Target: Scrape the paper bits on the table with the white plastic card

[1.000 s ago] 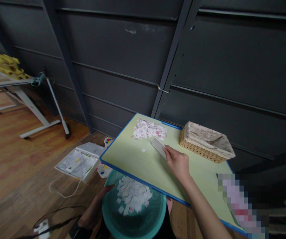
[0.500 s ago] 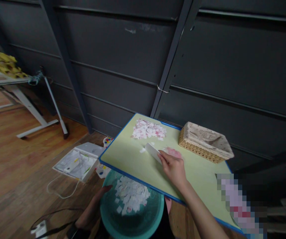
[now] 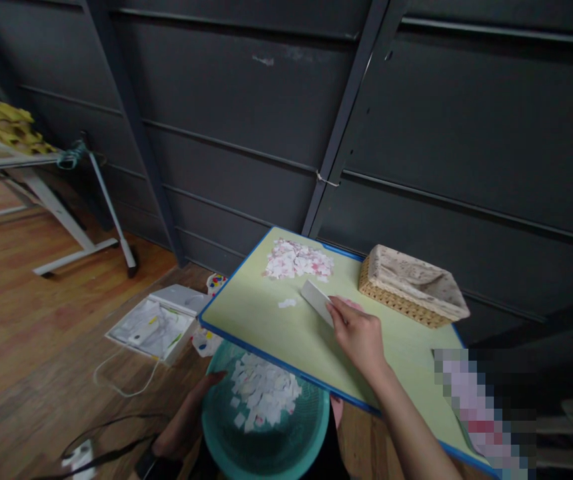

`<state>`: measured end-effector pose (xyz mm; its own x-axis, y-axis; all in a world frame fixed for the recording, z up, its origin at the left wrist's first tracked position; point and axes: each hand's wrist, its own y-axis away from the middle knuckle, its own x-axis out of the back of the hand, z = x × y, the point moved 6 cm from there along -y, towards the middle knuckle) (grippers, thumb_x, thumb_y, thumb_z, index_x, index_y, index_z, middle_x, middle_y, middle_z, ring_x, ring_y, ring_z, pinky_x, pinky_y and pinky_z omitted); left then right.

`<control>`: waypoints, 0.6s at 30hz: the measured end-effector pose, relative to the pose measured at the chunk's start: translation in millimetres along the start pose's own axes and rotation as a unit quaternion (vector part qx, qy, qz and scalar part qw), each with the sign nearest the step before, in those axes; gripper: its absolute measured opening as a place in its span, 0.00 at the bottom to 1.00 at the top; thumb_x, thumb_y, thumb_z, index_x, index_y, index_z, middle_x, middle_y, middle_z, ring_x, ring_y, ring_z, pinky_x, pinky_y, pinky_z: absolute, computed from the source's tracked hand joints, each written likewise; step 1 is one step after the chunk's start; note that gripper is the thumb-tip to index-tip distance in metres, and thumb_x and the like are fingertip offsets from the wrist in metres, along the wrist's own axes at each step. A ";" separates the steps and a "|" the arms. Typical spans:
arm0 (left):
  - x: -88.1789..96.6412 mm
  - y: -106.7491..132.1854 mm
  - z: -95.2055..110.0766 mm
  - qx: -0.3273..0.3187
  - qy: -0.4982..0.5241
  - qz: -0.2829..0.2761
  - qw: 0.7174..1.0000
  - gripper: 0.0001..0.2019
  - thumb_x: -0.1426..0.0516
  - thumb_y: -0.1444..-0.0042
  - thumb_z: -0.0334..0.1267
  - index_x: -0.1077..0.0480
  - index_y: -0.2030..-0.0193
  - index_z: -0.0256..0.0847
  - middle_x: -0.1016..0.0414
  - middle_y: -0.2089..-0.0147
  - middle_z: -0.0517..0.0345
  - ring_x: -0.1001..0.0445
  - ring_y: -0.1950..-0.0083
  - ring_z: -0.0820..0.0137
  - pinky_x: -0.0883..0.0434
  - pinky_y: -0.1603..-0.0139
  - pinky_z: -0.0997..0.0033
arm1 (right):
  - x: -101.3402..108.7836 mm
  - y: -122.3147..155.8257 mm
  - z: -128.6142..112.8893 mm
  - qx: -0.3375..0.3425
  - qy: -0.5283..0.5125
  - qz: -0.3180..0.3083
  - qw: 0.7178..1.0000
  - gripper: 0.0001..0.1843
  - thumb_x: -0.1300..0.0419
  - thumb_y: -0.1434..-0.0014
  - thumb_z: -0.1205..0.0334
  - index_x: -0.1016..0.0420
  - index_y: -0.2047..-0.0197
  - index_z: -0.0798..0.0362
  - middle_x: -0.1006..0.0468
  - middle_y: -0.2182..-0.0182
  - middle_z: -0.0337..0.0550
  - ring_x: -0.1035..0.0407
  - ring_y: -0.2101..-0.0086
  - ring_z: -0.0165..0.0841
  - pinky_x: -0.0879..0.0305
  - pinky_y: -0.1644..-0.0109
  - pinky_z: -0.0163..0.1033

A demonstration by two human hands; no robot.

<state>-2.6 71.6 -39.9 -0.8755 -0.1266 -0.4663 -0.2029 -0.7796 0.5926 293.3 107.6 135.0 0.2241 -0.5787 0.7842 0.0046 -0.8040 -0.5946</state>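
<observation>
My right hand (image 3: 359, 337) pinches a white card (image 3: 316, 301) and holds it edge-down on the pale green table (image 3: 266, 320). A few small paper scraps (image 3: 287, 303) lie just left of the card. A heap of pink and white paper scraps (image 3: 297, 261) sits at the table's far edge. Below the near edge, my left hand (image 3: 191, 417) grips the rim of a teal basin (image 3: 266, 427) that holds several more scraps.
A wicker basket (image 3: 414, 285) with cloth lining stands at the table's back right. An open white box (image 3: 156, 323) and a cable (image 3: 121, 380) lie on the wooden floor. A white metal stand (image 3: 81, 220) is at the left, before a dark wall.
My right hand pushed the card left toward the table edge, then drew it back right. A couple of scraps now lie loose left of the card. The basin stayed in place.
</observation>
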 end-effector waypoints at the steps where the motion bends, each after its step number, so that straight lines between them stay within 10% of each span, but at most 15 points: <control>1: 1.9 -1.0 -2.2 0.004 -0.001 0.001 1.000 0.23 0.37 0.55 0.44 0.26 0.52 0.39 0.18 0.57 0.46 0.25 0.49 0.48 0.28 0.51 0.50 | 1.8 -0.9 1.2 -0.004 -0.003 0.004 1.000 0.16 0.49 0.37 0.58 0.21 0.57 0.53 0.19 0.63 0.43 0.24 0.69 0.33 0.33 0.63 0.33; 18: -25.2 4.9 16.3 -0.040 0.016 -0.003 0.999 0.16 0.46 0.42 0.41 0.32 0.48 0.41 0.29 0.46 0.51 0.28 0.51 0.63 0.28 0.53 0.56 | -0.2 3.1 -1.9 0.045 0.016 -0.011 0.999 0.16 0.49 0.37 0.61 0.22 0.56 0.54 0.19 0.65 0.44 0.25 0.72 0.31 0.32 0.66 0.32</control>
<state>11.3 81.0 -14.5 -0.8591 -0.1404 -0.4922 -0.1719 -0.8267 0.5358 291.4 105.0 133.3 0.1919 -0.5656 0.8020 0.0978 -0.8022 -0.5891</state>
